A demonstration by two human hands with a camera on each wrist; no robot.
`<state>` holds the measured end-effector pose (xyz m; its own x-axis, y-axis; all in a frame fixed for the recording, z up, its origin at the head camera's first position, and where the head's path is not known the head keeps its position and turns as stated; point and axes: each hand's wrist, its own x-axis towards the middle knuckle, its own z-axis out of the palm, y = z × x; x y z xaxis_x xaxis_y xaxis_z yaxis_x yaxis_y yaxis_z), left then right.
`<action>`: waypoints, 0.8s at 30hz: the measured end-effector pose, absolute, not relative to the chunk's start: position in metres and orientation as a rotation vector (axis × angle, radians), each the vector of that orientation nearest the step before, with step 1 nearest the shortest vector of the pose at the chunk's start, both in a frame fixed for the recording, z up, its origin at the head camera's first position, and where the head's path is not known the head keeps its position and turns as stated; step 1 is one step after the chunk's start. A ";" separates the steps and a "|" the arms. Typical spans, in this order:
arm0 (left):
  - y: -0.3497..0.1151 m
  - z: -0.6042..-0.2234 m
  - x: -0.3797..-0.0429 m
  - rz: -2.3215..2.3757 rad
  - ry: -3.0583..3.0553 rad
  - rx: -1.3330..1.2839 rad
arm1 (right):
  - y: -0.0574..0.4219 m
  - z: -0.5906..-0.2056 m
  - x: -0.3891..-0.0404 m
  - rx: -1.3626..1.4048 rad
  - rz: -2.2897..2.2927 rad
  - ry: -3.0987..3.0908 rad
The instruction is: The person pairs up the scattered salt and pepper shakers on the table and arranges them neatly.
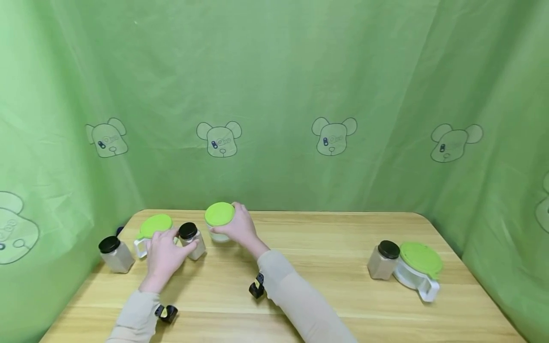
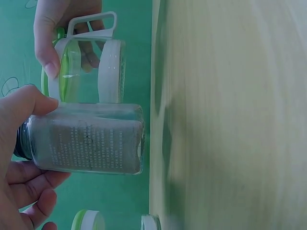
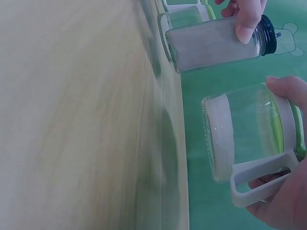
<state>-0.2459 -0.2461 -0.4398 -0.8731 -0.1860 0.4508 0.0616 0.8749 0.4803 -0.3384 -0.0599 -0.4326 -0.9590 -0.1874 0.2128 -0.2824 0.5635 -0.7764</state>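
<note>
My left hand [image 1: 165,252] grips a clear spice jar [image 2: 96,143] by its upper part, thumb on one side and fingers on the other. The jar has a black lid, printed text and greyish-brown powder inside. To its right, my right hand [image 1: 241,226] holds a clear seasoning pot [image 3: 249,127] around its green lid [image 1: 219,214]. This pot has a white handle [image 3: 261,179] and white contents at the bottom. In both wrist views the two bases appear slightly off the table, with shadows below.
Behind my left hand stands another green-lidded pot [image 1: 156,225], with a black-lidded jar [image 1: 119,258] at its left. On the right side of the wooden table [image 1: 309,286], a black-lidded jar [image 1: 381,264] stands beside a green-lidded pot [image 1: 420,259]. Green curtain [image 1: 274,71] surrounds the table.
</note>
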 end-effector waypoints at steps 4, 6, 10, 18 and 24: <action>-0.244 -0.439 -0.245 -0.690 -2.555 0.078 | -0.055 -0.432 -0.335 0.392 1.366 -2.679; -0.242 -0.438 -0.245 -0.702 -2.559 0.075 | -0.052 -0.431 -0.333 0.381 1.379 -2.676; -0.240 -0.438 -0.245 -0.706 -2.567 0.059 | -0.048 -0.430 -0.330 0.348 1.382 -2.672; -0.238 -0.440 -0.246 -0.712 -2.580 0.038 | -0.036 -0.427 -0.325 0.258 1.356 -2.654; -0.236 -0.439 -0.249 -0.723 -2.584 -0.015 | -0.027 -0.425 -0.319 0.211 1.341 -2.661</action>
<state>-0.2487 -0.2360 -0.4390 -0.8969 -0.1091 0.4285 0.1292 0.8621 0.4899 -0.3190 -0.0266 -0.4254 -0.9781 -0.0562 0.2005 -0.1946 0.5895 -0.7840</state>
